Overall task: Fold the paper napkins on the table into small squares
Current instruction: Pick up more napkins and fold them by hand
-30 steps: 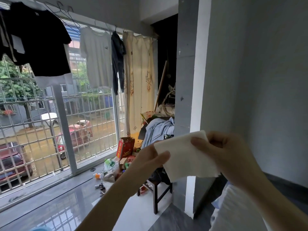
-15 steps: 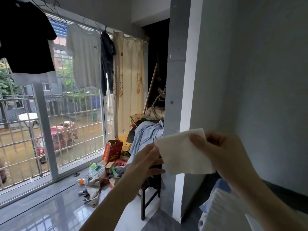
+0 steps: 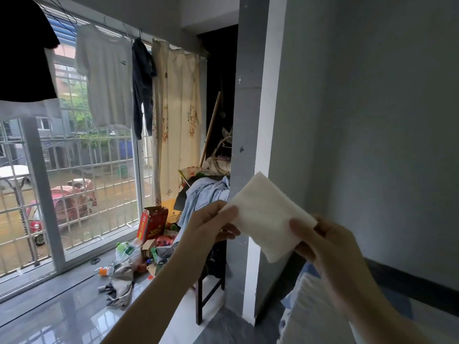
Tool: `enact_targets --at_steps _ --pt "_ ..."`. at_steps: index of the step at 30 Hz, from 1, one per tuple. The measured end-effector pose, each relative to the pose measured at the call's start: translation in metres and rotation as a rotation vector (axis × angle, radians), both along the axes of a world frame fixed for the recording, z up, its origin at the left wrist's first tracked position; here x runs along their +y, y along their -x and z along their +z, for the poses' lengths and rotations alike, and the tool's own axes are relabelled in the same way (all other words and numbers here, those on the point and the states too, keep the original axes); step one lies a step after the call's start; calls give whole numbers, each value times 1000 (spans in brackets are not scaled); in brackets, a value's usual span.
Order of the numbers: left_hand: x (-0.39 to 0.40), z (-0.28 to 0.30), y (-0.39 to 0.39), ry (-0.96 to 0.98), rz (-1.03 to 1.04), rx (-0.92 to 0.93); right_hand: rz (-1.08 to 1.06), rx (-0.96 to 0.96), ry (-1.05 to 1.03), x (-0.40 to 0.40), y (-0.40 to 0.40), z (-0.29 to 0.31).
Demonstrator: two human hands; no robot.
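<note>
A folded white paper napkin (image 3: 267, 216) hangs in the air in front of me, tilted, with one corner up and one corner down. My left hand (image 3: 211, 224) pinches its left corner between thumb and fingers. My right hand (image 3: 323, 242) pinches its right corner, thumb on the near face. The table is out of view.
A grey and white pillar (image 3: 250, 120) stands just behind the napkin. A dark wooden stool (image 3: 206, 289) piled with clothes stands below my left hand. Bottles, boxes and litter (image 3: 139, 252) lie on the shiny floor by the barred window (image 3: 82, 170). White cloth (image 3: 315, 306) lies at lower right.
The napkin has turned from level to tilted, its right side dropping. My left hand, which had let go half a second ago, pinches the left corner again. The view has swung slightly.
</note>
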State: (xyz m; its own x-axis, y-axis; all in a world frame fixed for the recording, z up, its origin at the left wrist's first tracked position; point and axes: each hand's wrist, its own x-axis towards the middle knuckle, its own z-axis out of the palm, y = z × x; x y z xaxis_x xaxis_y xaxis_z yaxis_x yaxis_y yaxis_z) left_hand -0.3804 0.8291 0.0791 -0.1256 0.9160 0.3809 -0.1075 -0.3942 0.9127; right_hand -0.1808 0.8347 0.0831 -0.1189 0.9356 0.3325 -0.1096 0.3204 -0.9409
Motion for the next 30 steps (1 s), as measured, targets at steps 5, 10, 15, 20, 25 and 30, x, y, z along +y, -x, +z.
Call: enact_targets --at_steps 5,10,15,20,25,30 --pt "-3 12 -7 -30 -85 9 306 307 277 -3 6 -18" --pt "-6 19 -9 -16 -143 232 345 -7 310 -6 -2 -15" --pt "-5 16 -14 72 -81 125 220 -103 122 -15 -10 -2" --pt "-8 -2 -18 167 -87 251 132 -141 -42 -17 -12 10" --pt "-13 1 -13 -13 52 223 -2 -393 -240 -17 -16 14" --pt "-14 5 -16 -125 77 281 -84 -501 -350 -17 -17 17"
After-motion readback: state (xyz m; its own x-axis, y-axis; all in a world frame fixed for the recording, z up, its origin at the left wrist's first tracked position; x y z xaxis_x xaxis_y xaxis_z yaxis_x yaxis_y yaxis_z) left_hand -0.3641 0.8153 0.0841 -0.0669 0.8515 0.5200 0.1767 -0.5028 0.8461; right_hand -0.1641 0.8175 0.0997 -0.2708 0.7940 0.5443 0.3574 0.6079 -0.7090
